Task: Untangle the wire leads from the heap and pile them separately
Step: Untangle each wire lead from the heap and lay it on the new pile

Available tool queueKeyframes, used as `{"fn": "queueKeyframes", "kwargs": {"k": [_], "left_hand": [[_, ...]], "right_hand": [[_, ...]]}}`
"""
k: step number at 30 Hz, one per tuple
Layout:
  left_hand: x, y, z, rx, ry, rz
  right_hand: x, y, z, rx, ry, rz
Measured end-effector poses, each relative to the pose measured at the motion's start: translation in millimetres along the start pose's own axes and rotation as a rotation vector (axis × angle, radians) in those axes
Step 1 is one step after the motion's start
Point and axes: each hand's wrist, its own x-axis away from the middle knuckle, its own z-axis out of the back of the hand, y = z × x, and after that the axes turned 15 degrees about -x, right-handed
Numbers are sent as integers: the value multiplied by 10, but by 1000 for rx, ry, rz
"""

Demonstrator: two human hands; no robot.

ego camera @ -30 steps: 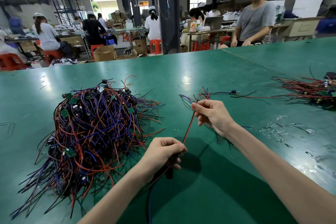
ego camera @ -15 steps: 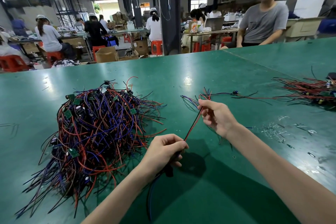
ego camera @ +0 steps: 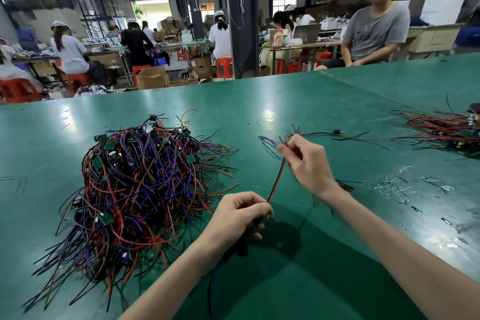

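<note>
A big tangled heap (ego camera: 135,184) of red, blue and black wire leads with small green boards lies on the left of the green table (ego camera: 285,101). A red-and-black wire lead (ego camera: 276,182) is stretched between my two hands. My left hand (ego camera: 239,215) grips its lower end, with a dark part of the lead hanging under the fist. My right hand (ego camera: 309,163) pinches its upper end. Just behind my right hand lies a small pile of separated leads (ego camera: 306,135).
A second spread of leads (ego camera: 441,130) lies at the far right of the table. Small clear scraps (ego camera: 400,187) are scattered to the right of my right forearm. A person in a grey shirt (ego camera: 374,31) sits beyond the table's far edge.
Both hands have kept their hold on the lead. My right hand has moved slightly up and away, closer to the small pile, drawing the lead longer between the hands.
</note>
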Motion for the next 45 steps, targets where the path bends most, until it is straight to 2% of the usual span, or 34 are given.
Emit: {"fn": "queueKeyframes", "kwargs": {"k": [2, 4, 6, 8, 11, 13, 17, 20, 23, 28, 39, 42, 45], "left_hand": [[3, 1, -10, 5, -3, 13], [-2, 6, -5, 21, 4, 14], [-6, 14, 15, 35, 8, 1], [-6, 16, 30, 37, 4, -15], [-16, 8, 27, 28, 11, -35], [-32, 1, 29, 8, 21, -44], [-59, -22, 37, -36, 38, -43], [-72, -46, 24, -58, 37, -35], [-77, -58, 20, -66, 34, -32], [-77, -48, 45, -66, 14, -39], [-48, -28, 49, -68, 59, -47], [-55, -22, 54, -20, 103, -37], [-79, -20, 70, 41, 166, -19]], "right_hand": [[27, 16, 9, 246, -7, 287], [37, 19, 14, 300, 23, 381], [30, 21, 26, 294, 71, 371], [1, 0, 25, 149, 118, 183], [-29, -64, -12, -450, 158, -369], [-47, -69, -21, -754, 190, -655], [-83, -101, 0, -1244, 224, -1102], [-67, -104, 9, -1451, 294, -1260], [-58, -109, -15, -1415, 318, -1236], [-65, -148, -37, -1214, 267, -1096], [-31, -134, -61, -1154, 183, -997], [-10, -157, -74, -1147, 66, -1012], [65, -218, -138, -1016, -165, -1027]]}}
